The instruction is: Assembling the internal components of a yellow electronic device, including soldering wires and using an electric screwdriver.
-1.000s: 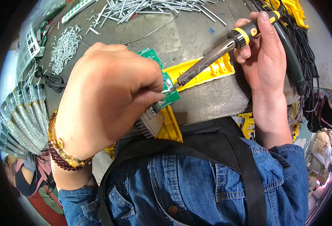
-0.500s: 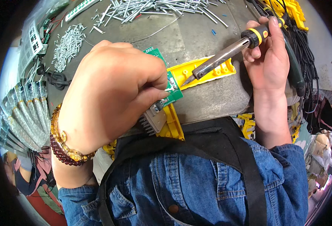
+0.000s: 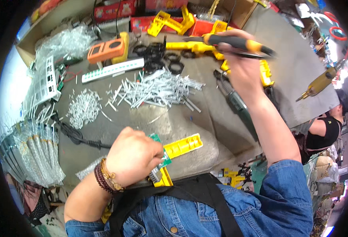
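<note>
My left hand (image 3: 136, 152) is closed on a green circuit board (image 3: 166, 158), pinching it between thumb and fingers. The hand covers much of the board. The board rests over an angled yellow plastic housing half (image 3: 184, 145), whose lower arm (image 3: 164, 177) comes down near my apron. Raised far to the right, my right hand (image 3: 241, 65) is wrapped round the black-and-yellow handle of a soldering iron (image 3: 235, 42). The iron lies nearly level, its dark tip to the left, and is smeared by motion. It is well away from the board.
Loose metal pins (image 3: 158, 89) and a pile of short ones (image 3: 84, 108) lie beyond my left hand. An orange multimeter (image 3: 107, 50), white strip (image 3: 113, 70) and yellow housings (image 3: 172, 23) stand farther back. An electric screwdriver (image 3: 318, 83) hangs at right; another person (image 3: 324, 130) is there.
My right hand has lifted the soldering iron away from the board, up toward the far right. My left hand keeps its pinch on the board. The view has shifted to show more of the bench.
</note>
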Motion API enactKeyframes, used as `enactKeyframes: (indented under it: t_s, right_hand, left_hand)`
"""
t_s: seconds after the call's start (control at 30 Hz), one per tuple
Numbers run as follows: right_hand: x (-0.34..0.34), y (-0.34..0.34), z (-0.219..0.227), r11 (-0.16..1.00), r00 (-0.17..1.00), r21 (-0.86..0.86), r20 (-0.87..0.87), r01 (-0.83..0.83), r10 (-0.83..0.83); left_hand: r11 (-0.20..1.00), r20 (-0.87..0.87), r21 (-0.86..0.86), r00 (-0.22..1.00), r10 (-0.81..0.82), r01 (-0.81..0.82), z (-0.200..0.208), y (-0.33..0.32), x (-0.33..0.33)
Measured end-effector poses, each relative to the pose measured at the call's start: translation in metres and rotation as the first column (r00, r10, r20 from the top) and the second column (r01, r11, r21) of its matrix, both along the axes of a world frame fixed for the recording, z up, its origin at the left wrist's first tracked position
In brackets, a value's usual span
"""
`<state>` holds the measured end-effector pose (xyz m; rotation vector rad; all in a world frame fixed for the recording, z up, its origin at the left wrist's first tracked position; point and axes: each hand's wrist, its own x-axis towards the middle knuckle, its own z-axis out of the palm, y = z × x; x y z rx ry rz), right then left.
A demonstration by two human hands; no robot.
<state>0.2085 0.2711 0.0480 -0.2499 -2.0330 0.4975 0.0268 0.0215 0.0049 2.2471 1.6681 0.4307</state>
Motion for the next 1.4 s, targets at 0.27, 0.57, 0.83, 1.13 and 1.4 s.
enactKeyframes:
  t_s: [0.27,0.57,0.83,1.13,1.4]
  right_hand:
    - [-0.086,0.12,0.014,0.936,0.951,0.168,-0.044,0.309,-0.306]
    - [-0.146,0.069,0.005,0.996,0.995,-0.001,-0.05,-0.088,0.088]
    - [-0.191,0.06,-0.028,0.981,0.969,0.191,0.246,-0.035,-0.014]
    - [-0.074,0.142,0.001,0.93,0.527,0.363,0.782,0.05,-0.333]
    - [0.0,0.187,0.07,0.811,0.534,0.584,0.673,0.039,-0.511]
  left_hand:
    - [0.999,0.015,0.041,1.0,0.015,-0.016,0.002,-0.004,0.002]
    - [0.997,-0.031,0.059,0.998,0.06,-0.058,0.0,0.002,-0.004]
    - [0.998,-0.042,0.014,0.997,0.063,-0.063,0.005,0.001,-0.003]
    - [0.933,0.159,0.328,0.982,0.1,-0.148,-0.005,-0.012,-0.001]
    - [0.777,0.154,0.403,0.873,0.463,-0.484,-0.034,-0.078,-0.025]
